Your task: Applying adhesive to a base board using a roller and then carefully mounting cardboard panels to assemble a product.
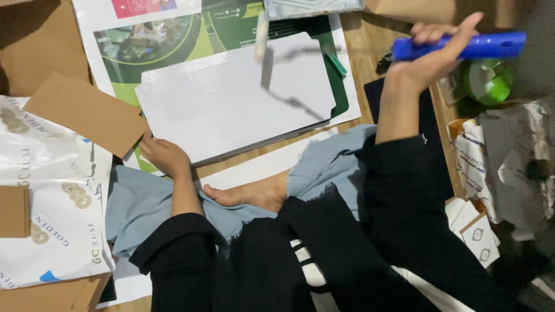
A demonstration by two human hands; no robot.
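Black sleeves frame a bare foot (254, 193) tucked under grey-blue trousers; the person sits cross-legged on the floor. Just beyond the foot lies a flat white card sheet with clipped corners (231, 101), resting on a green printed poster (173, 46). The left hand (163, 156) presses on the sheet's near-left corner, fingers curled down, likely steadying it. To the right of the sheet and raised above it, the right hand (430, 55) is wrapped round a blue plastic tube-shaped tool (468, 46), wrist bent back. A green tape roll (490, 81) sits farther right of the sheet.
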